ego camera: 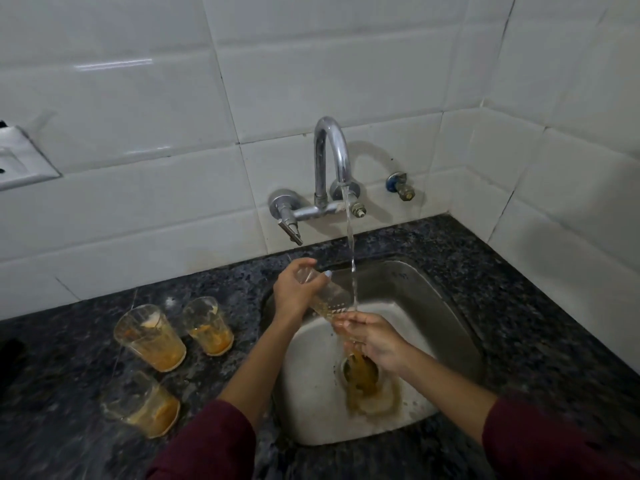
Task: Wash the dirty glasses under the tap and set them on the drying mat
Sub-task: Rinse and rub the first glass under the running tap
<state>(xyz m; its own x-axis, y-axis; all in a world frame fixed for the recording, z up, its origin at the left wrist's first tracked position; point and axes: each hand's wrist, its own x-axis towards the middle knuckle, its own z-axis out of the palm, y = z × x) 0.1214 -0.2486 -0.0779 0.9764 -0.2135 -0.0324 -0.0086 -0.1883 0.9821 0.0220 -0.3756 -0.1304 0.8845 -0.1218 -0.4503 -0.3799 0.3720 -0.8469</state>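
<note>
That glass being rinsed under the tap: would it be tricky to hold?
Probably slippery: the glass is wet from the running water. Likely fragile, since it looks like thin clear glass. The left hand and right hand both steady it.

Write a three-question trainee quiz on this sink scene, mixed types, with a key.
1. True or false: water is running from the tap.
2. How many dirty glasses stand on the counter left of the sink? A) two B) three C) five
3. Fill in: the left hand holds the glass by its ____ end, tilted mouth-down toward the right hand.

Key: 1 true. 2 B: the back left glass, the back right glass and the near glass, all with orange residue. 3 base.
</note>
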